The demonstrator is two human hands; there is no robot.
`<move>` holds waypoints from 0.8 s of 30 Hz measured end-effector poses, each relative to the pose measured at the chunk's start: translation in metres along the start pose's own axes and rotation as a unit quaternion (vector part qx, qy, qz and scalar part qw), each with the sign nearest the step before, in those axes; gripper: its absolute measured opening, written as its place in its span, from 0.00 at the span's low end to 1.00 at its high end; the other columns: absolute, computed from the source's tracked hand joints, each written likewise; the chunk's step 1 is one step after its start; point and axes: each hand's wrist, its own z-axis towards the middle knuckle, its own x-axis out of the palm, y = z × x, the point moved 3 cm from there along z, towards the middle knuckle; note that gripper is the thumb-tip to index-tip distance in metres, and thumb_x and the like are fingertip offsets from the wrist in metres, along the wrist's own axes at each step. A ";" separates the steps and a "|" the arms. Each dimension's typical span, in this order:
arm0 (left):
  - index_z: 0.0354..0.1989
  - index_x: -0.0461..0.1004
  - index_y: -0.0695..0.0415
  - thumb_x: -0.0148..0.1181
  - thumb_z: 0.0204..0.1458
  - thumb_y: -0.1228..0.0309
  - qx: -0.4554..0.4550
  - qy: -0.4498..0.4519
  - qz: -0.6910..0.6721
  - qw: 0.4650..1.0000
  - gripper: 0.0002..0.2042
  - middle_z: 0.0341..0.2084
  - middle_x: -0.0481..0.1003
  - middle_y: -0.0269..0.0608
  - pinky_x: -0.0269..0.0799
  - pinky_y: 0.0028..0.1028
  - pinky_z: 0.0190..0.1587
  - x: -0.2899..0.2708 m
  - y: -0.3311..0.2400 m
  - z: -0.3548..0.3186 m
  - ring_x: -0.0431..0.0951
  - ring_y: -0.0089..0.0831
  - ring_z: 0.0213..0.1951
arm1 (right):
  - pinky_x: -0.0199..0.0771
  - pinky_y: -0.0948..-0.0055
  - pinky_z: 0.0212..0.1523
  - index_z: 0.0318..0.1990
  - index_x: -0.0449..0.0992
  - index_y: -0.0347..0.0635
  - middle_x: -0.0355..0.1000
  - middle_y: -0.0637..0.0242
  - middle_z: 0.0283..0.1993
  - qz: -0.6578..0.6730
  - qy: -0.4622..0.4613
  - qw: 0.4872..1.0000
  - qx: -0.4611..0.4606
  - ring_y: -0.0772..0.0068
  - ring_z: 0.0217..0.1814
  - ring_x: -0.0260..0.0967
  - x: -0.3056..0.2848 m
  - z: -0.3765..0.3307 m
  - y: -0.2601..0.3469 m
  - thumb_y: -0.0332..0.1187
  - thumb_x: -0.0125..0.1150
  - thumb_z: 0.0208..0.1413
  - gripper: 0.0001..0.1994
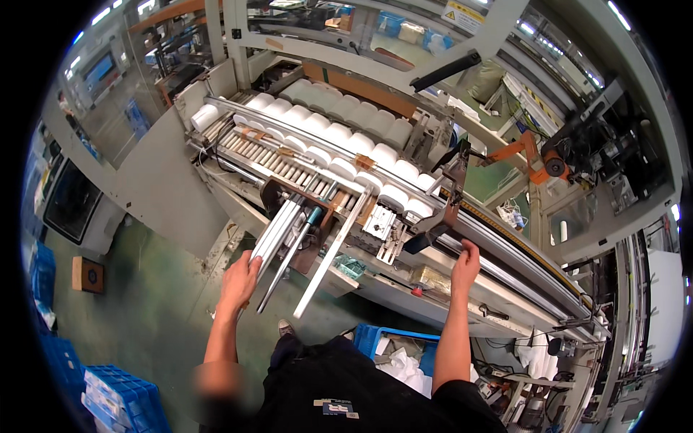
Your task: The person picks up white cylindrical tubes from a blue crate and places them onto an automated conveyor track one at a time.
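Observation:
My left hand (240, 280) is at the near end of pale metal rails (278, 227) that jut from the machine. Its fingers are loosely bent beside the rail; whether they touch it I cannot tell. My right hand (465, 268) hovers by the long metal guide on the right, fingers slightly curved and apart, with nothing in it. Rows of white rounded rolls (337, 134) lie side by side on the machine bed. A lone white roll (205, 117) is at the bed's left end. A dark angled bracket (433, 232) stands just left of my right hand.
A long pale bar (332, 252) and a dark rod (278, 278) stick out toward me. An orange robot arm (516, 149) is behind on the right. A blue crate (369, 339) with white material stands by my legs. A cardboard box (87, 275) is on the floor.

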 end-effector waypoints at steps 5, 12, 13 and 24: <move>0.43 0.67 0.58 0.42 0.60 0.55 -0.031 0.023 -0.004 0.999 0.18 0.31 0.73 0.58 0.66 0.45 0.41 -0.004 -0.010 -0.003 0.73 0.57 0.38 | 0.68 0.72 0.37 0.33 0.73 0.37 0.71 0.63 0.29 -0.006 -0.009 0.997 0.079 0.71 0.33 0.68 -0.030 -0.083 -0.020 0.25 0.47 0.56 0.07; 0.44 0.66 0.57 0.41 0.60 0.55 0.004 0.012 -0.005 1.000 0.18 0.30 0.75 0.58 0.67 0.46 0.41 -0.005 -0.002 -0.002 0.74 0.57 0.36 | 0.73 0.63 0.39 0.37 0.76 0.40 0.75 0.55 0.34 -0.071 0.399 0.910 0.088 0.55 0.37 0.74 0.014 -0.251 -0.069 0.32 0.51 0.54 0.09; 0.45 0.66 0.58 0.40 0.61 0.55 -0.004 0.050 -0.003 0.999 0.18 0.31 0.74 0.60 0.67 0.46 0.41 -0.006 0.000 0.001 0.74 0.58 0.37 | 0.73 0.61 0.41 0.37 0.76 0.41 0.76 0.54 0.35 -0.096 0.476 0.868 0.103 0.52 0.39 0.73 0.020 -0.279 -0.090 0.35 0.52 0.54 0.10; 0.57 0.65 0.63 0.42 0.61 0.55 0.054 0.036 -0.074 0.995 0.25 0.43 0.74 0.56 0.68 0.36 0.49 0.017 0.041 0.022 0.75 0.43 0.44 | 0.71 0.50 0.42 0.34 0.78 0.39 0.74 0.46 0.36 -0.133 0.620 0.753 0.176 0.45 0.39 0.73 0.031 -0.386 -0.155 0.39 0.45 0.53 0.16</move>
